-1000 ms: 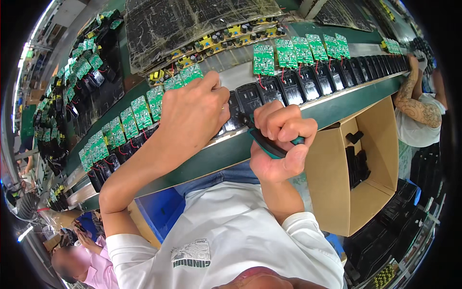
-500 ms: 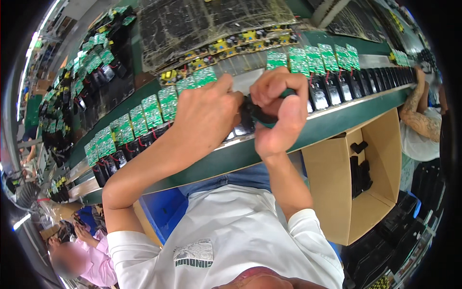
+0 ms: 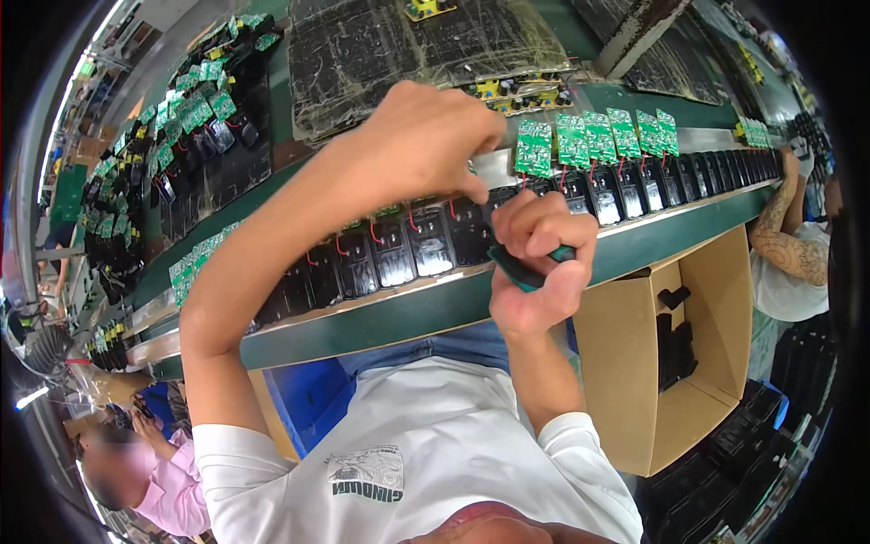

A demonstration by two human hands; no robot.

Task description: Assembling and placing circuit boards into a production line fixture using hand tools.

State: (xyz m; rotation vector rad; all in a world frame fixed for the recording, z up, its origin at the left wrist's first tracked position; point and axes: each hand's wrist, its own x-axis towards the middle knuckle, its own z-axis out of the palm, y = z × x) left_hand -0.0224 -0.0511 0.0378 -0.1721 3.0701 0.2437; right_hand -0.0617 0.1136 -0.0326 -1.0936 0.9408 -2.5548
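My left hand [image 3: 421, 140] is raised over the row with fingers and thumb curled. A sliver of a green circuit board [image 3: 471, 167] shows in its grip; the rest is hidden by the hand. Just below lies an open black plastic case [image 3: 469, 234] with a red wire running up towards that hand. My right hand [image 3: 546, 263] is closed around pliers [image 3: 518, 270] with dark green handles, at the front edge of the row. Their jaws are mostly hidden. More black cases [image 3: 433, 245] stand side by side, with green boards [image 3: 535, 147] wired behind them.
A dark board [image 3: 362, 77] lies behind the row, with yellow components on it. An open cardboard box [image 3: 625, 363] holding black parts stands right of me. Piled boards and cases [image 3: 195, 113] lie at far left. A co-worker's arm [image 3: 784, 204] reaches in at right.
My left hand has moved up and away from the right one, uncovering several black cases. My right hand has drawn back slightly towards me, still gripping the pliers.
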